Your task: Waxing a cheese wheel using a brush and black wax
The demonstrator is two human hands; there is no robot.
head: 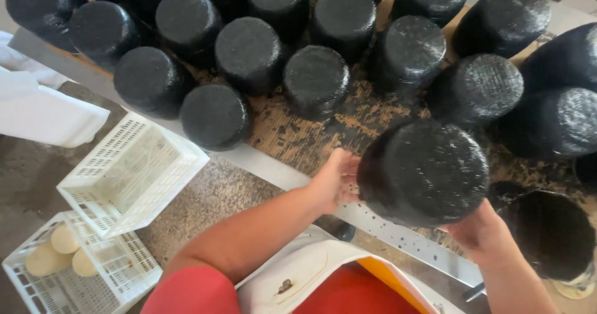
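Both forearms are bare, with no watch, ring or glove on the left hand (336,180) or the right hand (476,230). At the lower centre of the frame a short red sleeve (193,292) shows, beside a white apron (298,273) with a small brown smudge and an orange-yellow edge.

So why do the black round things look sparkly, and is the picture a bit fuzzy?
In the head view, light from above puts speckled glare on the wet-looking black cylinders; the big black cylinder held between the left hand and right hand looks slightly soft, and so do the white crates at the left edge, where the wide lens bends straight lines.
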